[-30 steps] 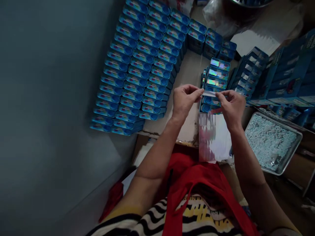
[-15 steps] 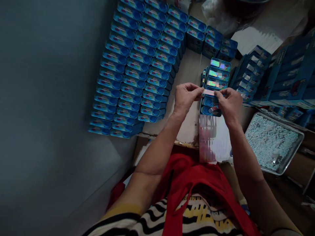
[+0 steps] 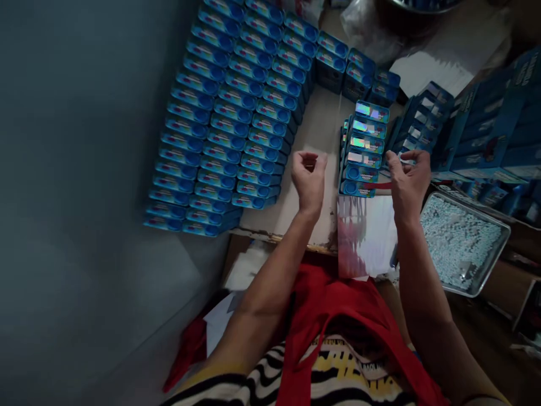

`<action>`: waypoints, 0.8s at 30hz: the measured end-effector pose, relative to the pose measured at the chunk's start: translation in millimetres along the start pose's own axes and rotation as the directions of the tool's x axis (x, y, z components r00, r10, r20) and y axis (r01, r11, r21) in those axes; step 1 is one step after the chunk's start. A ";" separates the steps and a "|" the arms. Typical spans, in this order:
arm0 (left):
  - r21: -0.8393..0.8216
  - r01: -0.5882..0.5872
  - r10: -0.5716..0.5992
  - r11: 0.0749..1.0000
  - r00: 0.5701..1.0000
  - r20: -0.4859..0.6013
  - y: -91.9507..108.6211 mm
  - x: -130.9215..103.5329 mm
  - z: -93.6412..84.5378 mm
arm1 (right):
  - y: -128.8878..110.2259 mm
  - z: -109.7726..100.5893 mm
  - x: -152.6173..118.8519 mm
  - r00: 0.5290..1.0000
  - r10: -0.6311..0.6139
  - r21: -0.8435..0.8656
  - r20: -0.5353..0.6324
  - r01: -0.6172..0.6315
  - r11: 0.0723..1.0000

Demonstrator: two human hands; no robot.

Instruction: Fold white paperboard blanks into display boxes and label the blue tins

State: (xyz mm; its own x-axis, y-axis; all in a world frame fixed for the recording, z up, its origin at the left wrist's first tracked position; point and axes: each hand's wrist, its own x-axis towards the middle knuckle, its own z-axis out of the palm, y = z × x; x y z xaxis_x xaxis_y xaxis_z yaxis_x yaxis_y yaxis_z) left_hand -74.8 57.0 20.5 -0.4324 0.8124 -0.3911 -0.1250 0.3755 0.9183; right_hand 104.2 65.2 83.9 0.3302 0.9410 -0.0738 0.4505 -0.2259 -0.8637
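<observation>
My left hand (image 3: 310,183) hovers over the bench, left of a short row of blue tins (image 3: 361,172). Its fingers are curled, thumb close to the index finger, with nothing seen between them. My right hand (image 3: 409,183) is just right of that row, thumb raised and fingers bent. A slim red tool (image 3: 378,185) sticks out of it leftward over the nearest tin; its exact kind is unclear. Shiny silver stickers (image 3: 359,158) lie on the farther tins of the row, while the nearest two show none. A shiny sticker sheet (image 3: 366,237) lies at the row's near end.
Dense rows of blue tins (image 3: 224,121) stand at the left beside the wall (image 3: 76,197). More stickered tins (image 3: 422,121) and blue cartons (image 3: 502,124) are at the right. A clear tray (image 3: 465,242) holds small pale pellets. White paper (image 3: 431,73) lies at the back.
Both hands have let go of the pale sticker strip, which now lies on a tin, and have moved apart. The red tool moved right with my right hand; the view shifted slightly.
</observation>
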 end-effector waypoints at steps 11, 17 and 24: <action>-0.215 0.280 -0.170 0.936 0.891 0.422 38.0 -62.0 -8.6 | -22.2 -5.2 -15.7 0.993 0.061 0.189 0.104 -0.080 0.979; -0.025 0.224 -0.198 0.974 0.904 0.378 34.2 -41.5 -29.6 | -2.9 -11.4 -36.0 0.979 0.092 0.160 0.184 -0.122 0.980; 0.093 0.123 -0.150 0.988 0.914 0.378 39.2 -10.5 -26.7 | 4.3 21.2 -30.5 0.999 0.033 0.094 0.041 -0.037 0.995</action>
State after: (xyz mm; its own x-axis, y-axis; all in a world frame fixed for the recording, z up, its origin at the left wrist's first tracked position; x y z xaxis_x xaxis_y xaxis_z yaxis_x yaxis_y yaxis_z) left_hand -99.0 51.2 62.2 -0.0393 0.8547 -0.5177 -0.0936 0.5126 0.8535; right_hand 78.5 40.9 71.9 0.3107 0.9425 -0.1227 0.3582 -0.2357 -0.9034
